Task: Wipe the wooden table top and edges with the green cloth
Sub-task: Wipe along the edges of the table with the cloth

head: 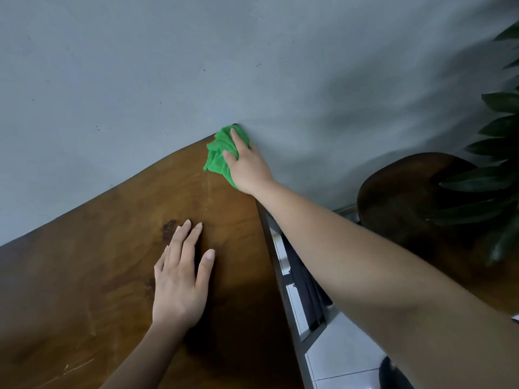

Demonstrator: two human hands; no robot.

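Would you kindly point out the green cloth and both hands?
green cloth (217, 155), head view, bunched folds
right hand (246, 165), head view, back of hand
left hand (179, 283), head view, back of hand

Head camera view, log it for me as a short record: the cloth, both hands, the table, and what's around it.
cloth: green cloth, bunched, on the far right corner of the wooden table, against the grey wall
right hand: right hand holds the cloth down on that corner, arm stretched out
left hand: left hand flat on the table top, fingers straight, holding nothing
nearby: round dark wooden top and plant leaves to the right; tiled floor below
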